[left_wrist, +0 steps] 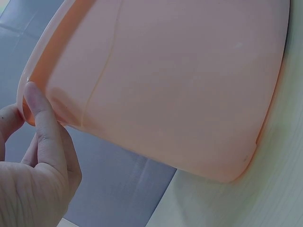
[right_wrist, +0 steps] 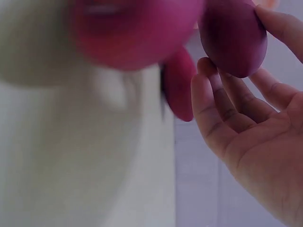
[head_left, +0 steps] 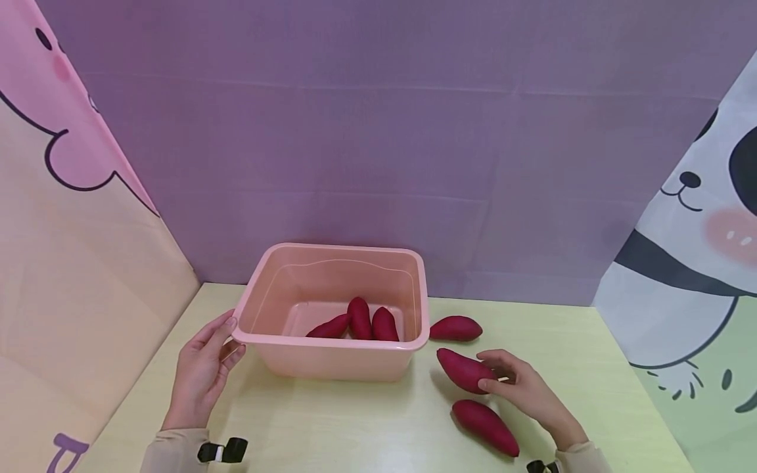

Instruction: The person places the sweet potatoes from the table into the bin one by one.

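My left hand (head_left: 204, 371) pinches the left front corner of the rim of a pink plastic basin (head_left: 331, 361), thumb and fingers on either side of the rim (left_wrist: 29, 94). Three red-purple sweet potatoes (head_left: 359, 318) show inside the basin, partly cut off by its front rim. To the basin's right, my right hand (head_left: 526, 387) holds another sweet potato (head_left: 464, 371) by its right end, between thumb and fingers; the right wrist view shows that sweet potato (right_wrist: 234, 40) close up. Whether it is off the table is hard to tell.
One sweet potato (head_left: 455, 328) lies behind the held one, against the basin's right side. Another sweet potato (head_left: 485, 427) lies nearer the front of the pale table (head_left: 331, 427). A purple cloth (head_left: 378, 144) stands behind, with printed cloths at both sides.
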A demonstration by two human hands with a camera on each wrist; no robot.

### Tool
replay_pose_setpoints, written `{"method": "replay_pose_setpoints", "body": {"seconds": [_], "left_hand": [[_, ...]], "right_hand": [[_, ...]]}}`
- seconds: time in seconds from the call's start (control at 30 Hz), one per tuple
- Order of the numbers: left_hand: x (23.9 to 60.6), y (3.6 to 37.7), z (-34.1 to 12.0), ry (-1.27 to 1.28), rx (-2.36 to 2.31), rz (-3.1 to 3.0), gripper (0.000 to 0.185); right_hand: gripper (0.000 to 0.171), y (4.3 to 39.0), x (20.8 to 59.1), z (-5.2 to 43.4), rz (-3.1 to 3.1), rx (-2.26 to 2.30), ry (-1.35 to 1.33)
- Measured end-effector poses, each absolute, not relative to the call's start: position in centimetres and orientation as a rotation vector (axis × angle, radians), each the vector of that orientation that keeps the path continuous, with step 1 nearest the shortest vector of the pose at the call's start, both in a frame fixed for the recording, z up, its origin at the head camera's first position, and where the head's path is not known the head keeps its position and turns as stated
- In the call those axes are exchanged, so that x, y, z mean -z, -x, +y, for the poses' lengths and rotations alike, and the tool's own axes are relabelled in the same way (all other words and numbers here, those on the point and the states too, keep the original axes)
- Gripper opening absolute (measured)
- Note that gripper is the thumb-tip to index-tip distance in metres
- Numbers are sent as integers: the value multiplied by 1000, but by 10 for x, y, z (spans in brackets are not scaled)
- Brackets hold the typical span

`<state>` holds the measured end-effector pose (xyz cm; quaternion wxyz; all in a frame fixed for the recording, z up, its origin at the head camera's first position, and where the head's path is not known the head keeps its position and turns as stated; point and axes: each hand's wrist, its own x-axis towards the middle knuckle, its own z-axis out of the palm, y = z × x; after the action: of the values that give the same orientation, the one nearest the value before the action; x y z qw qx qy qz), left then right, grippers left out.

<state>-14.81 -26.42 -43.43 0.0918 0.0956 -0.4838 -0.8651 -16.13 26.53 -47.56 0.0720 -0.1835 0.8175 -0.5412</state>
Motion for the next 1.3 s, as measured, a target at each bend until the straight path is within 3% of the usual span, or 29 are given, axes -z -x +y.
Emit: {"method": "replay_pose_setpoints", "body": {"seconds": [0.7, 1.3], "left_hand": [[434, 149, -266, -314, 2575, -1473, 22], [436, 148, -266, -293, 2562, -1472, 20]], "right_hand": [[47, 195, 383, 256, 2515, 1687, 593], [45, 259, 307, 143, 2509, 1467, 858]]}}
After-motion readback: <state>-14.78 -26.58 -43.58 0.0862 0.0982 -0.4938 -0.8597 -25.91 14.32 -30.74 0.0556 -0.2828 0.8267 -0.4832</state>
